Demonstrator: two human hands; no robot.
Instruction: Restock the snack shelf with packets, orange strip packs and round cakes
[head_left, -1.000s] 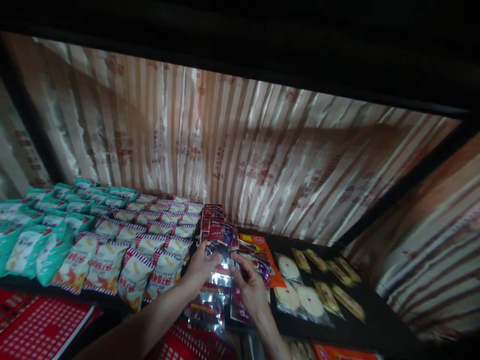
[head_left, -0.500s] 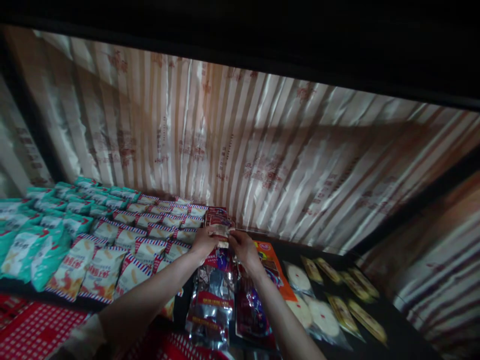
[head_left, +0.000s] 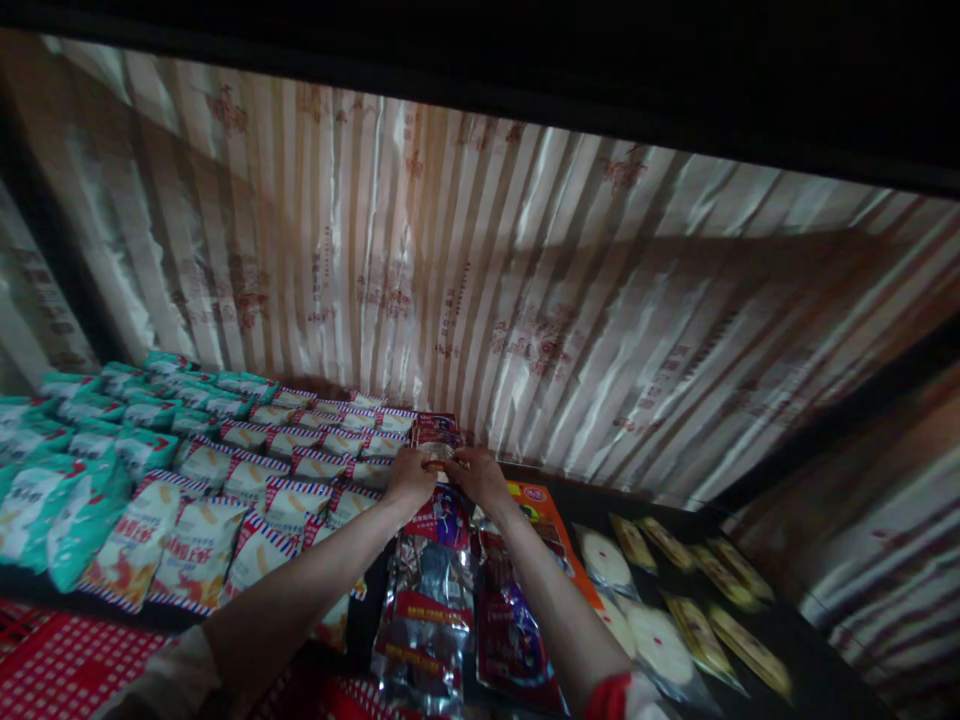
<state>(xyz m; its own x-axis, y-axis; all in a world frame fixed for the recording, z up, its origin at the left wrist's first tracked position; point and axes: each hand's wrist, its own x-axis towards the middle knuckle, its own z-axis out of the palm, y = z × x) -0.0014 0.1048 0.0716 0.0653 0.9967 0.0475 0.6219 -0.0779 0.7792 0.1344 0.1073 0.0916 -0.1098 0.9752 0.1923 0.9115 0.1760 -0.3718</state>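
Note:
My left hand [head_left: 411, 480] and my right hand [head_left: 481, 480] meet at the back of a row of dark red and silver foil packets. Fingers of both are closed on a foil packet [head_left: 441, 452], mostly hidden behind them. Beneath and nearer me lie more packets of this kind, one with a clear window [head_left: 424, 575]. Under my right forearm is a dark red and purple packet [head_left: 514, 640]. An orange packet [head_left: 577, 560] lies just right of that forearm.
Striped snack bags [head_left: 199, 545] and teal bags [head_left: 86, 525] stand in rows to the left. Round white packaged items [head_left: 656, 640] and yellow packets [head_left: 750, 650] lie right. A red basket [head_left: 75, 660] is at front left. A dark beam [head_left: 480, 50] crosses overhead.
My hands have drawn closer together, their fingertips now nearly touching over the packet and covering more of it. The view has shifted slightly.

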